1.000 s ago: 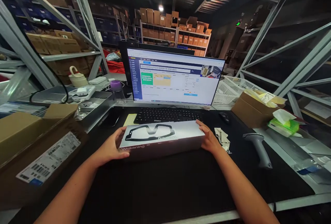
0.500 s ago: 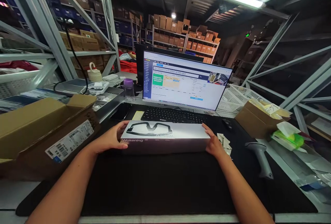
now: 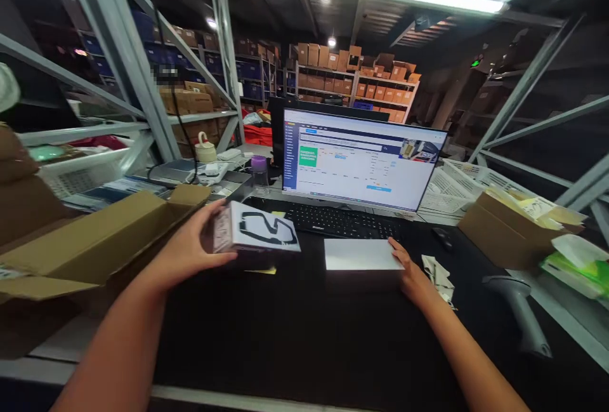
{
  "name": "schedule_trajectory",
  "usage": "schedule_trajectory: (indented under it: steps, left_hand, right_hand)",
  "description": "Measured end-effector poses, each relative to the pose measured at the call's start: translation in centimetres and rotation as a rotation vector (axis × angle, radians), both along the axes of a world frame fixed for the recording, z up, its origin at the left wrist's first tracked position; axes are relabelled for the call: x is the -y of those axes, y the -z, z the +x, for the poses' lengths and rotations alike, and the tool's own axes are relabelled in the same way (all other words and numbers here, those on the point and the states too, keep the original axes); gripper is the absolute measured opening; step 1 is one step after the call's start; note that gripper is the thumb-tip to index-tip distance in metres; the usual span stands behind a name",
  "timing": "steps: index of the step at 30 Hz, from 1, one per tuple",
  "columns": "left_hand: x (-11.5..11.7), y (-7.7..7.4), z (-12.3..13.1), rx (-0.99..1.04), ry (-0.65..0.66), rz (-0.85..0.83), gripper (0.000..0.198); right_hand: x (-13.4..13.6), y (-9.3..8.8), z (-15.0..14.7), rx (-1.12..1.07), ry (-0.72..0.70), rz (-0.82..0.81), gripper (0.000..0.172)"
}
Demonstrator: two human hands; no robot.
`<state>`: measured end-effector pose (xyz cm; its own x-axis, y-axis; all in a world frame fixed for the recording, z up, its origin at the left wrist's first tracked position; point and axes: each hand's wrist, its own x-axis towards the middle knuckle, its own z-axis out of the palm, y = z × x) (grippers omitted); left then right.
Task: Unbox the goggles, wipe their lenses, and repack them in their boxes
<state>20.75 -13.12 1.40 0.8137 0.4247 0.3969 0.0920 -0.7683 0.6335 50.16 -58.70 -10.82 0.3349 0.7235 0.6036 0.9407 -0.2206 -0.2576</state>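
My left hand (image 3: 197, 244) is closed around the left end of a small white-topped product box (image 3: 267, 228) printed with a black frame shape. It holds this box tilted, above the black mat and beside an open cardboard carton (image 3: 95, 231). Over to the right, my right hand (image 3: 408, 272) grips the right end of a second product box (image 3: 362, 254), whose top is plain white. A gap of dark mat separates the two boxes. The second box's front side is in shadow.
Behind the boxes are a black keyboard (image 3: 333, 220) and a lit monitor (image 3: 352, 174). On the right lie crumpled paper (image 3: 438, 280), a mouse (image 3: 442, 238) and a grey barcode scanner (image 3: 521, 313). A brown box (image 3: 499, 231) and a tissue pack (image 3: 575, 272) line the right edge.
The two boxes, end to end in one row before, are now apart. The left box has turned and tilted in my left hand towards the carton. The camera view has swung left.
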Motion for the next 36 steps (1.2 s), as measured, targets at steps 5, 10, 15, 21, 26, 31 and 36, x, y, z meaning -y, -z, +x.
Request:
schedule_trajectory:
  steps: [5,10,15,21,26,31,36]
  left_hand:
    - [2.9,-5.3,-1.1,-0.094,0.081,0.256,0.101]
    - [3.2,-8.1,-0.9,-0.201,0.241,0.277,0.106]
    - [4.5,-7.5,1.6,-0.369,0.071,0.278,0.098]
    - [3.0,-7.2,0.1,-0.495,0.053,0.248,0.122]
    - [-0.7,-5.7,-2.2,-0.470,0.030,0.250,0.122]
    - [0.2,-2.2,-1.9,-0.207,-0.160,0.113,0.093]
    - [5.2,-0.3,-1.2,-0.091,-0.502,0.133,0.093]
  right_hand:
    - [1.4,0.1,1.4,-0.255,0.244,0.096,0.067]
    - [1.5,-0.8,2.1,-0.654,0.104,0.041,0.077]
    - [-0.4,-2.2,0.5,-0.662,0.098,-0.172,0.103]
    - [-0.4,-3.4,-1.3,-0.616,0.169,-0.030,0.104]
    - [0.8,-4.4,-5.1,-0.432,0.312,0.013,0.108]
    - [0.9,-4.4,-9.6,-0.238,0.309,0.127,0.111]
    - [2.5,0.6,-12.7,0.349,0.048,0.266,0.077]
